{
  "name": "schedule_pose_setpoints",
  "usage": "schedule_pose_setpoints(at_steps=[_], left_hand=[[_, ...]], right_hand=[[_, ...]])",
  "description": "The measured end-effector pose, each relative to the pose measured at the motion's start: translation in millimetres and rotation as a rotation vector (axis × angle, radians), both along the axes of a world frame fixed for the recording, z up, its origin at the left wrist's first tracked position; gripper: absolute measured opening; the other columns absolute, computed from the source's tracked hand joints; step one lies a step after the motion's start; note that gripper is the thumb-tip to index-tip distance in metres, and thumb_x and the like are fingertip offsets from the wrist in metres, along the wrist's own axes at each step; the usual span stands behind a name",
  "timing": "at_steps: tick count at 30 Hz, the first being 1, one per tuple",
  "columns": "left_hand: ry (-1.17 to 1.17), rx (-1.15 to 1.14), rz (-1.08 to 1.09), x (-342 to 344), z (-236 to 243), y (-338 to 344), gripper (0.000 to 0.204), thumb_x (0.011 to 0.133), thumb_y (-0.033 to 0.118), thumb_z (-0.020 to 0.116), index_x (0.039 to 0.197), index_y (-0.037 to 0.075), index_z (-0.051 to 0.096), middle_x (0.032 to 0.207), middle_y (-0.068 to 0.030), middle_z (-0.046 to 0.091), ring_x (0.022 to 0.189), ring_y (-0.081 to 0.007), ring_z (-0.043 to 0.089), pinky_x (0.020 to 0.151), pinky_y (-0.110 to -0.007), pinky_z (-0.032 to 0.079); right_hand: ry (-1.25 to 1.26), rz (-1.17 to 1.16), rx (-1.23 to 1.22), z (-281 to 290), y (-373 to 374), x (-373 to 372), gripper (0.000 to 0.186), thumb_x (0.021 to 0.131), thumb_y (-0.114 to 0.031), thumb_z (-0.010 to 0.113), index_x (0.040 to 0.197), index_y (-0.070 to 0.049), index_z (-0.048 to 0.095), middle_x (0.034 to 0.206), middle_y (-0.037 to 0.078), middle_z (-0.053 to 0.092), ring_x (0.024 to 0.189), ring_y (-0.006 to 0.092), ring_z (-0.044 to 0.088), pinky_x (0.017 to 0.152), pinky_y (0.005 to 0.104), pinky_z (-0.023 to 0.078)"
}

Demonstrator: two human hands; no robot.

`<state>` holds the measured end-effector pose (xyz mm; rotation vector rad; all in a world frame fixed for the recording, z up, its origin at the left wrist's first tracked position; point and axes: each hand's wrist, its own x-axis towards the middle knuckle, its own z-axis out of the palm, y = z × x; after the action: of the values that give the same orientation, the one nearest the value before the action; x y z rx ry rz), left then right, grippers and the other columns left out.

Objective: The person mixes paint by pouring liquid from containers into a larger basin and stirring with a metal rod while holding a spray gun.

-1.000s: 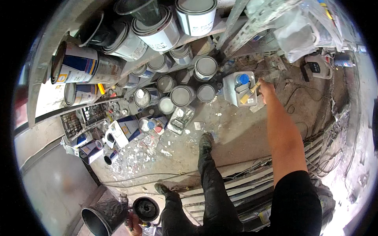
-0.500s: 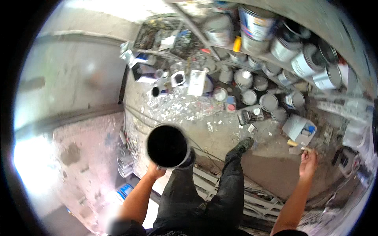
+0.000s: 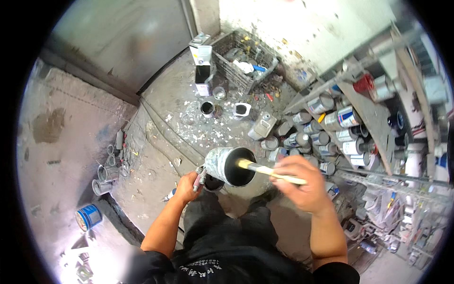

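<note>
My left hand [image 3: 187, 187] is closed at the left side of a paint-smeared can [image 3: 218, 162], by a pinkish handle-like piece. The can is tilted, its round mouth facing right and its inside black. In my right hand [image 3: 302, 182] is a paintbrush [image 3: 276, 174] with a pale wooden handle, gripped between thumb and fingers. Its yellowish bristles are at the can's mouth; whether they touch the inside, I cannot tell. Beneath the held can, part of another dark round container [image 3: 214, 184] shows near my legs.
Several paint cans [image 3: 349, 117] crowd the shelves and floor at right. Ahead on the paint-spattered floor stand a cut-open can [image 3: 207, 109], a jerrycan [image 3: 262, 127] and a grey crate [image 3: 234, 71]. Cables [image 3: 163, 124] cross the floor at left. A blue can [image 3: 89, 217] lies lower left.
The can has tipped over to the right from a more upright pose. My right hand has brought the brush from the far right to the can's mouth. My view has turned.
</note>
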<state>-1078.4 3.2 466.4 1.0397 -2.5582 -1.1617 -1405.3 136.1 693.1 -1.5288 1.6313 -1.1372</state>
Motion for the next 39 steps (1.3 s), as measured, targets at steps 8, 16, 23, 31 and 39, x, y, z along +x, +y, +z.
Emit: schedule_pose_setpoints(at_steps=[8,16,23,31,39], left_hand=[[0.038,-0.061,0.237,109.3,19.4,-64.5,0.018,0.072,0.009,0.064,0.085,0.002,0.052,0.080,-0.0224,0.056,0.080,-0.0456,0.054,0.069,-0.051,0.044],[0.013,-0.098,0.482,159.6,32.9,-90.0,0.016,0.074,0.008,0.060,0.089,0.003,0.055,0.081,-0.0212,0.058,0.080,-0.0444,0.054,0.070,-0.051,0.044],[-0.001,-0.152,0.664,151.4,34.4,-108.5,0.016,0.075,0.006,0.056,0.090,0.002,0.053,0.081,-0.0225,0.055,0.079,-0.0448,0.052,0.069,-0.050,0.043],[-0.032,-0.205,0.844,142.6,38.6,-122.6,0.019,0.071,0.004,0.058,0.089,0.002,0.053,0.081,-0.0207,0.055,0.079,-0.0428,0.052,0.070,-0.050,0.043],[-0.072,-0.192,1.001,192.4,37.5,-125.1,0.013,0.076,0.004,0.058,0.089,0.002,0.057,0.083,-0.0190,0.058,0.080,-0.0401,0.054,0.071,-0.048,0.044]], right_hand=[[0.461,0.455,-0.051,-10.9,-165.7,142.2,0.017,0.083,-0.016,0.068,0.097,-0.007,0.067,0.095,0.009,0.060,0.087,0.0294,0.061,0.072,0.0378,0.051],[0.384,0.627,-0.163,41.0,-259.0,164.6,0.019,0.083,-0.015,0.069,0.099,-0.005,0.067,0.094,0.011,0.062,0.080,0.0273,0.064,0.069,0.0358,0.053],[0.286,0.849,-0.094,33.4,-300.1,146.1,0.019,0.085,-0.014,0.067,0.102,-0.005,0.065,0.094,0.011,0.060,0.074,0.0274,0.062,0.064,0.0353,0.053],[0.275,1.000,-0.019,26.8,-361.4,153.0,0.020,0.083,-0.010,0.069,0.101,-0.002,0.066,0.094,0.012,0.062,0.082,0.0259,0.062,0.071,0.0331,0.052],[0.421,1.075,-0.016,9.4,-418.0,220.8,0.020,0.083,-0.014,0.070,0.099,-0.003,0.066,0.090,0.012,0.062,0.082,0.0270,0.062,0.072,0.0355,0.051]])
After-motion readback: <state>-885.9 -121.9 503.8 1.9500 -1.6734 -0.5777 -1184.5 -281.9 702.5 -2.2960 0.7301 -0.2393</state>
